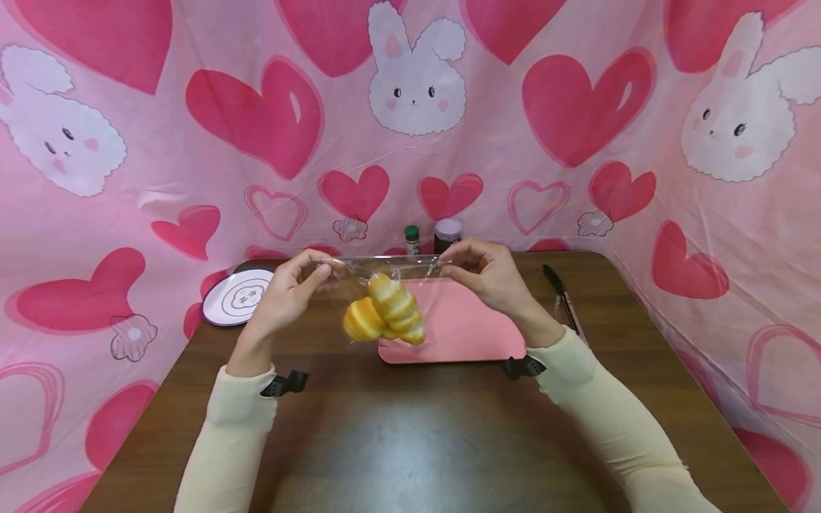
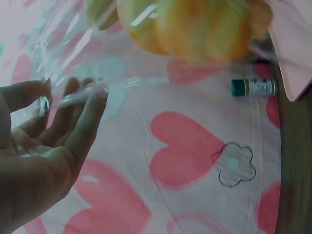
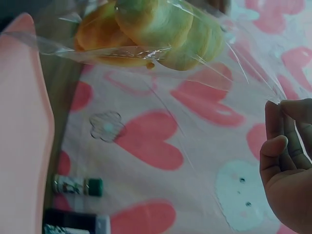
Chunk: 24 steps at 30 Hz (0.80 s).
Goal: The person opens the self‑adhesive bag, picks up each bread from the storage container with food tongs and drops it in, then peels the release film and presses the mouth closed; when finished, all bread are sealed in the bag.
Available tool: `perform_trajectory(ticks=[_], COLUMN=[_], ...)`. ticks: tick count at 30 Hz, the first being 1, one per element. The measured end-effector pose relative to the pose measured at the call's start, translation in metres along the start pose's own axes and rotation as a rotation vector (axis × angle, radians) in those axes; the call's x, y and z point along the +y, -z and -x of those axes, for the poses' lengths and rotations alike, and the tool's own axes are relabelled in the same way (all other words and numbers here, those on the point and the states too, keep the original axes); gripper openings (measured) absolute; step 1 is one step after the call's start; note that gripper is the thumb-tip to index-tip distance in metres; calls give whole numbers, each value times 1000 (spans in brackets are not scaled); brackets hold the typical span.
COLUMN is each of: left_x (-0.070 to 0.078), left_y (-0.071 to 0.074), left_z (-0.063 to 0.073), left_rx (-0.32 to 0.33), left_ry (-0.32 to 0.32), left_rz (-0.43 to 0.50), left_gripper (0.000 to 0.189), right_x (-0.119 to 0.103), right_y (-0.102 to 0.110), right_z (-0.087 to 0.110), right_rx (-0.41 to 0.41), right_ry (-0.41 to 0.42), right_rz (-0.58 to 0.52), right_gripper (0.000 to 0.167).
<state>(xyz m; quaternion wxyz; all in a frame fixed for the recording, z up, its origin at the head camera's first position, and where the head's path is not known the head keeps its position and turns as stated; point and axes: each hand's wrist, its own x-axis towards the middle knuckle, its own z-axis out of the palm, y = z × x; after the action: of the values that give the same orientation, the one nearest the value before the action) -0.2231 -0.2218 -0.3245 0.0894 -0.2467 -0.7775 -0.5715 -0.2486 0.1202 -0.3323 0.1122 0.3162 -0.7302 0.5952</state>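
Note:
A clear plastic bag [image 1: 410,269] hangs above the table, stretched between both hands by its upper corners. Inside lie several golden croissant-shaped breads [image 1: 394,306], low in the bag. My left hand [image 1: 288,288] pinches the bag's left corner between thumb and fingers; the left wrist view shows the same hand [image 2: 53,131] with the film at its fingertips. On the other side my right hand [image 1: 484,274] pinches the right corner. In the right wrist view, thumb and forefinger of that hand [image 3: 290,151] meet on the film, with the breads [image 3: 156,29] beyond.
A pink board [image 1: 474,328] lies on the brown table [image 1: 398,442] behind and below the bag. A white plate [image 1: 224,303] is at the left, black-tipped tongs [image 1: 564,296] at the right. A green-capped bottle [image 1: 412,239] and a dark jar [image 1: 447,234] stand at the back.

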Motion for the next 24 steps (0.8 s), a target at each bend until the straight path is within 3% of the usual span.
perform_trajectory(ticks=[2, 7, 16, 20, 24], left_x=[-1, 0, -8, -15, -24], left_y=[5, 20, 36, 39, 43], left_z=[2, 9, 24, 28, 30], left_rx=[-37, -81, -107, -108, -99], left_ry=[29, 112, 304, 342, 337], left_rz=[16, -92, -155, -116, -93], left_gripper=[20, 21, 26, 27, 26], right_x=[3, 11, 24, 27, 29], right_y=[-7, -24, -47, -52, -52], right_z=[1, 0, -1, -2, -3], right_rx=[-29, -88, -244, -333, -386], right_ry=[-8, -48, -179, -212, -241], right_rz=[18, 37, 103, 136, 176], right_gripper=[16, 15, 20, 23, 28])
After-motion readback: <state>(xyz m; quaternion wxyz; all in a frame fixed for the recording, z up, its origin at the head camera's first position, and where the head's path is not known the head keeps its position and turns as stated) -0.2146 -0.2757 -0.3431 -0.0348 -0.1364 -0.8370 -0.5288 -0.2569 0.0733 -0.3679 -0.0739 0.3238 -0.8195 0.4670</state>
